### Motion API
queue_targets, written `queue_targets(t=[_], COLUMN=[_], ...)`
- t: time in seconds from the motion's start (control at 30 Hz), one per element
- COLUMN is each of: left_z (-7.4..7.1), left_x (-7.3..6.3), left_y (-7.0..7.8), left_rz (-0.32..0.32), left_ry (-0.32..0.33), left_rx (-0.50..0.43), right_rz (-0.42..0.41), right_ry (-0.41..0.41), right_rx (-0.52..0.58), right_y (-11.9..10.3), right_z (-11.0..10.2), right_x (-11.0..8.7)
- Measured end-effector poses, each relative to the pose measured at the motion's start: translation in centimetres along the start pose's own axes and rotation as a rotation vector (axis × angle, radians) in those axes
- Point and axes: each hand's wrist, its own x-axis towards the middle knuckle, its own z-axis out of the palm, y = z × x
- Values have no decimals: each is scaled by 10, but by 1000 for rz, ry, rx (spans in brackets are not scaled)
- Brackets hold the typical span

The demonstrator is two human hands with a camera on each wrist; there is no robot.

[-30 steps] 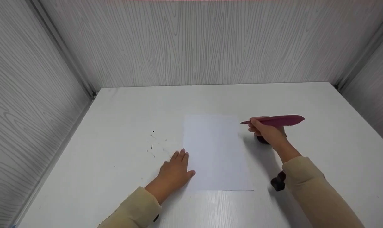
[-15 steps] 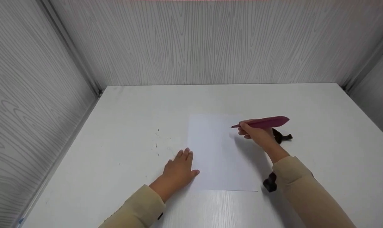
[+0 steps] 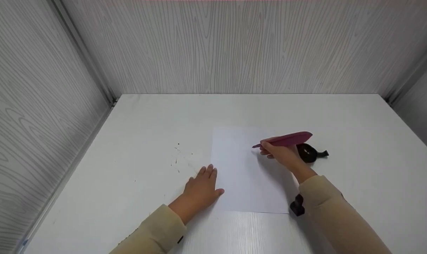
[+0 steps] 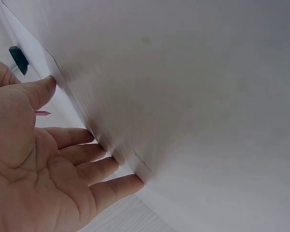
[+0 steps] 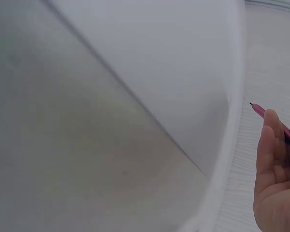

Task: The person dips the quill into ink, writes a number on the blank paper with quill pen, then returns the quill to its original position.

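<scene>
A white sheet of paper (image 3: 238, 176) lies on the white table. My left hand (image 3: 201, 188) rests flat at the paper's left edge, its thumb reaching onto the sheet; in the left wrist view the fingers (image 4: 113, 188) of this hand look nearly straight. Between thumb and fingers, my right hand (image 3: 280, 153) pinches a feather-shaped purple-red pen (image 3: 291, 138). Its tip points left over the upper right part of the sheet and appears just above it. The right wrist view shows the dark pen tip (image 5: 253, 105) beyond the fingers. The palm side of the right hand is hidden in the head view.
Right behind the right hand lies a rounded black object (image 3: 307, 153) with a narrow flared end. Small dark marks (image 3: 176, 161) dot the table (image 3: 153, 120) left of the paper. Grey wood-grain panels (image 3: 234, 49) stand at the back and both sides.
My right hand has carried the pen left and slightly down, from beside the paper to over it. The black object behind it is now more exposed. The left hand stays at the paper's edge.
</scene>
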Motion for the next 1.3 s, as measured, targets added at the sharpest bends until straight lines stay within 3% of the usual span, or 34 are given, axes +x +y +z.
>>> queue_targets(t=[0.33, 0.73, 1.3], left_z=[1, -2, -1], left_x=[2, 0, -1], left_y=[0, 1, -1], left_rz=[-8, 14, 12], left_ry=[-11, -13, -8], left_rx=[-13, -1, -3], right_rz=[60, 53, 104], right_ry=[-26, -78, -174], right_rx=[-75, -59, -79], right_y=[3, 5, 7], right_z=[7, 8, 20], right_x=[-1, -3, -8])
